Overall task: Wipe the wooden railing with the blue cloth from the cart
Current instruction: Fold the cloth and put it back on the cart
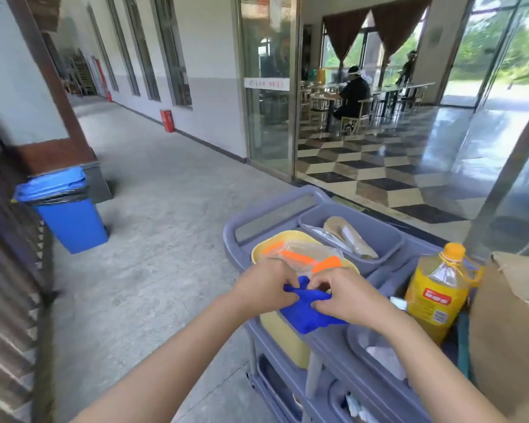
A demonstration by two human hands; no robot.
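Gripping a soft, crumpled blue cloth [306, 309] from both sides, the left hand [268, 288] and right hand [345, 296] met above the near edge of a grey moulded-plastic cart [364, 352]. Each hand was closed, fingers curled and pinched into the fabric, which bunched between them and hung in a loose fold over the rim of a pale yellow, round-cornered tub [284, 337]. Behind the hands, clear crinkled plastic packets with orange parts [303, 254] lay in that tub. A grey rectangular bin [376, 230] on the cart's top shelf held flat paper-wrapped items. To the right stood a translucent bottle of yellow liquid [437, 288] with an orange cap and a looped carry handle, just beside a brown paper bag [507, 331]. At far left, dark slatted wooden railing [9, 270] ran along the frame edge, blurred. Near it stood a smooth blue plastic waste bin [64, 209] lined with a black bag, on rough grey concrete floor [165, 209]. Glossy chequered tiles [379, 166] lay beyond a glass door.
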